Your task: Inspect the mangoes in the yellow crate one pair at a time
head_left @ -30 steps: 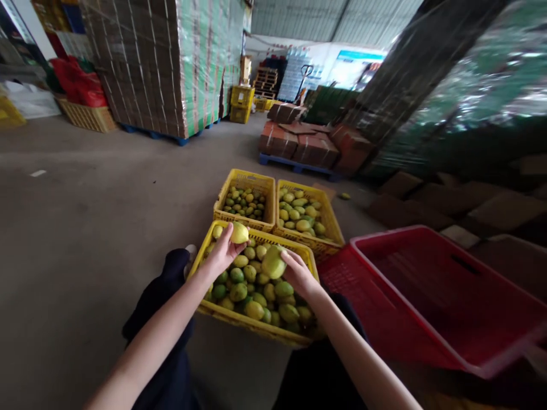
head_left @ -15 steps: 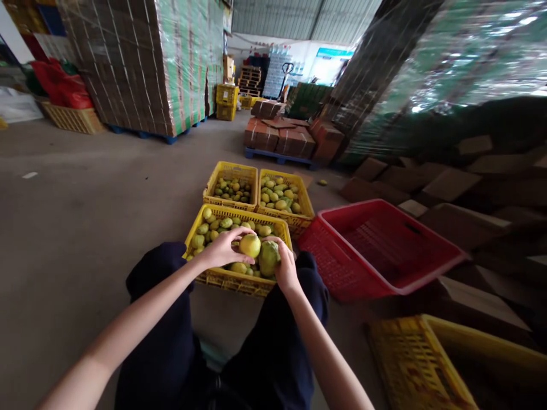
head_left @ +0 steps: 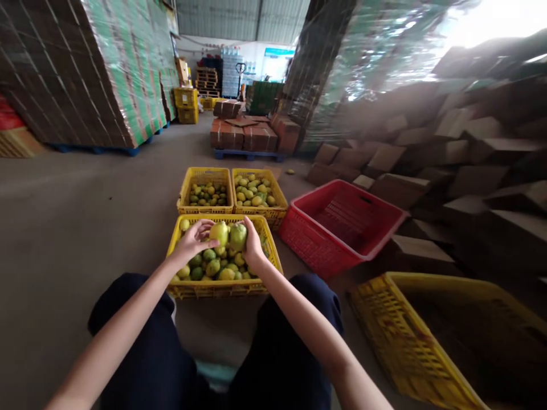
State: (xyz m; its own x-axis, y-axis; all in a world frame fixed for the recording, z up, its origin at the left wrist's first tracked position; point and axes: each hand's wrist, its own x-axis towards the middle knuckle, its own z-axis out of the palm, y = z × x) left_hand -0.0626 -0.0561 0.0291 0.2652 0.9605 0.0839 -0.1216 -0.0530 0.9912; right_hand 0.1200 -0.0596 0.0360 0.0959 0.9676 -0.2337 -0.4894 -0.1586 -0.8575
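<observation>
**Yellow fruit [head_left: 219, 234] and green fruit [head_left: 238, 237] held up over a plastic crate [head_left: 226, 287]**

The left hand [head_left: 193, 241] holds the yellow fruit, thumb low on its near side; the right hand [head_left: 253, 248] holds the green fruit from the other side. Both fruits are above the plastic crate; whether they touch each other is hard to tell. The yellow one looks smooth and rounded, the green one blockier and lumpier.

The plastic crate has slotted walls and a loose heap of oval fruits [head_left: 212, 267], yellow to dark green, partly covered by the hands. Behind it stand a crate of small fruits [head_left: 182, 196] and a crate of larger fruits [head_left: 273, 212]. The red crate [head_left: 314, 250] is tapered, its floor partly hidden. A scuffed yellow crate [head_left: 399, 327] is cut off at the right edge, its inside dark. Beyond, cardboard boxes [head_left: 401, 188] blur into shadow.
</observation>
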